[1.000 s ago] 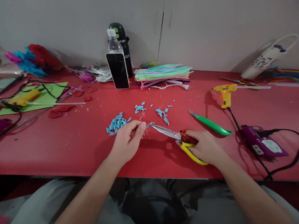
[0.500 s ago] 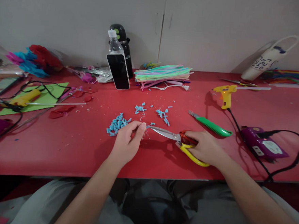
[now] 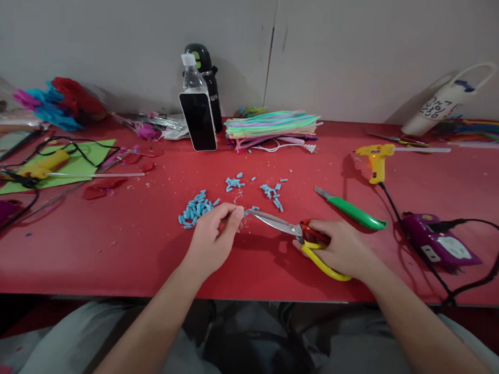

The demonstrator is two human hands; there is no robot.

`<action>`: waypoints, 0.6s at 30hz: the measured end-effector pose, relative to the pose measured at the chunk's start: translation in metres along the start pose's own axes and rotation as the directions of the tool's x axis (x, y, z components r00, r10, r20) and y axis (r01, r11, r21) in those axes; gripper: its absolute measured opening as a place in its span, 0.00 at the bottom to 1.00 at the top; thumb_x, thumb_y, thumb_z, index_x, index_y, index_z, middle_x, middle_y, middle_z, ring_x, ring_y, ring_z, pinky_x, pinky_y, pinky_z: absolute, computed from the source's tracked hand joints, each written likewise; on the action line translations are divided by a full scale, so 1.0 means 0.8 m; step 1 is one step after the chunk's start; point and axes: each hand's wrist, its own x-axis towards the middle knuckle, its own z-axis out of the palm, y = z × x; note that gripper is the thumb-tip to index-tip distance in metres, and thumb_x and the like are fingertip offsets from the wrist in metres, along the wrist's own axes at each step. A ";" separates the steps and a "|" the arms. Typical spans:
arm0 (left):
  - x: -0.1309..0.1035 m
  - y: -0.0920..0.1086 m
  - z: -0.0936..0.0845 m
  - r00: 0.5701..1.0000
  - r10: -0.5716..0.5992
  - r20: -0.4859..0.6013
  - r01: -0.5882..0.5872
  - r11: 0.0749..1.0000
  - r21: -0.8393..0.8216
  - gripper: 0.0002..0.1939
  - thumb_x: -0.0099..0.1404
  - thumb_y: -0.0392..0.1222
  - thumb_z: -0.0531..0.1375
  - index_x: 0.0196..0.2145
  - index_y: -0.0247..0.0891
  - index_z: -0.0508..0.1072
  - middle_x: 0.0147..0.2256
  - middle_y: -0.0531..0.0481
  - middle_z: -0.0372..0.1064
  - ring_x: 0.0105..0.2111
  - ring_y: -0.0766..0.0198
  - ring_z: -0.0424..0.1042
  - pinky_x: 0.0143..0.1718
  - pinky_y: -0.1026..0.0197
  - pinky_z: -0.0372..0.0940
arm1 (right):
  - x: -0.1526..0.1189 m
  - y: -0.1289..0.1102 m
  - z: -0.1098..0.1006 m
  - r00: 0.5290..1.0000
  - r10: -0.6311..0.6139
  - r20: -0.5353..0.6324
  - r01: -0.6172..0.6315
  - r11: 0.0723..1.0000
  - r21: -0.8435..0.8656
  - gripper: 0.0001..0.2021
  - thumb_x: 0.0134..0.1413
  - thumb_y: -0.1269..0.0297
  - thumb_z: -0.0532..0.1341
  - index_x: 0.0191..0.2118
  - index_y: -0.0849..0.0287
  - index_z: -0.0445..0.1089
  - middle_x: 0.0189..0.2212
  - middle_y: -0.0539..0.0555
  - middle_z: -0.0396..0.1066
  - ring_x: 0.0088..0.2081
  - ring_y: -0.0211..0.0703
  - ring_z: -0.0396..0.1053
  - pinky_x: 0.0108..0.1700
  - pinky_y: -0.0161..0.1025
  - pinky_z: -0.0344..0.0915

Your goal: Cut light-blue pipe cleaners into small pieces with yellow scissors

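My right hand (image 3: 341,247) is closed round the red and yellow handles of a pair of scissors (image 3: 276,223), whose blades point left and look nearly closed. At the blade tips my left hand (image 3: 216,230) is pinched, thumb against fingers, with a small bit of something blue at the fingertips, mostly hidden. A pile of short blue pieces (image 3: 195,208) lies just beyond and left of my left hand. Two smaller groups of blue pieces, one on the left (image 3: 234,182) and one on the right (image 3: 272,193), lie past the scissors on the red table (image 3: 142,259).
A green cutter (image 3: 356,213), a yellow glue gun (image 3: 377,159) and a purple power block (image 3: 440,240) lie right. Behind are pipe cleaners (image 3: 273,127), a phone (image 3: 198,121) against bottles, and a white tumbler (image 3: 432,111). Another glue gun (image 3: 43,164) lies left on green paper.
The scissor tips have moved very slightly off my left fingertips, and a bit of blue now shows beside them. My hands are otherwise almost still; the view has shifted slightly.
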 end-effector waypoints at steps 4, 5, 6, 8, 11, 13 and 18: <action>0.000 0.000 0.000 1.000 0.002 0.003 -0.002 1.000 0.023 0.14 0.70 0.47 0.52 0.31 0.37 0.70 0.25 0.53 0.67 0.27 0.67 0.66 0.31 0.65 0.61 | 0.001 0.001 0.000 1.000 -0.009 -0.003 0.009 1.000 0.003 0.16 0.50 0.53 0.60 0.23 0.56 0.55 0.19 0.48 0.59 0.23 0.36 0.52 0.26 0.35 0.45; 0.000 0.000 0.000 1.000 0.001 0.005 -0.002 1.000 0.029 0.14 0.70 0.47 0.52 0.31 0.38 0.70 0.25 0.53 0.67 0.27 0.67 0.66 0.31 0.65 0.61 | 0.002 0.002 0.000 1.000 -0.013 -0.005 0.013 1.000 0.004 0.16 0.50 0.54 0.60 0.23 0.56 0.55 0.19 0.48 0.59 0.23 0.36 0.52 0.26 0.35 0.45; 0.000 0.000 0.000 1.000 0.001 0.006 -0.001 1.000 0.031 0.14 0.70 0.47 0.52 0.31 0.38 0.70 0.25 0.53 0.67 0.27 0.67 0.66 0.31 0.65 0.61 | 0.002 0.002 0.001 1.000 -0.018 -0.007 0.018 1.000 0.004 0.15 0.49 0.55 0.60 0.23 0.56 0.56 0.19 0.48 0.59 0.23 0.36 0.52 0.26 0.35 0.45; 0.000 0.000 0.002 1.000 -0.001 0.007 0.001 1.000 0.025 0.14 0.70 0.47 0.52 0.31 0.38 0.70 0.26 0.53 0.67 0.28 0.67 0.67 0.32 0.65 0.61 | 0.003 0.003 0.001 0.999 -0.028 -0.015 0.028 1.000 0.006 0.14 0.49 0.56 0.61 0.23 0.56 0.57 0.20 0.48 0.60 0.23 0.36 0.52 0.26 0.35 0.45; -0.001 -0.002 0.002 1.000 -0.007 0.006 0.007 1.000 0.017 0.15 0.70 0.48 0.52 0.32 0.38 0.70 0.26 0.52 0.68 0.29 0.66 0.68 0.33 0.65 0.62 | 0.004 0.003 0.001 0.999 -0.019 -0.034 0.019 1.000 0.014 0.15 0.49 0.55 0.61 0.23 0.56 0.57 0.19 0.48 0.59 0.23 0.36 0.51 0.26 0.36 0.45; 0.001 -0.004 -0.002 1.000 -0.009 -0.002 0.009 0.999 0.042 0.15 0.70 0.49 0.52 0.32 0.38 0.70 0.27 0.52 0.69 0.28 0.66 0.68 0.31 0.65 0.62 | 0.004 0.003 0.002 0.999 -0.002 -0.047 0.003 1.000 0.030 0.16 0.49 0.54 0.61 0.22 0.56 0.56 0.18 0.47 0.58 0.22 0.36 0.50 0.26 0.36 0.45; 0.015 -0.021 -0.035 0.997 0.081 -0.014 -0.072 0.941 0.330 0.12 0.68 0.47 0.54 0.35 0.38 0.73 0.31 0.50 0.72 0.31 0.64 0.69 0.33 0.64 0.61 | 0.003 0.002 0.004 0.997 0.024 -0.076 -0.018 0.997 0.077 0.18 0.50 0.53 0.60 0.21 0.56 0.54 0.18 0.46 0.55 0.22 0.35 0.50 0.25 0.35 0.46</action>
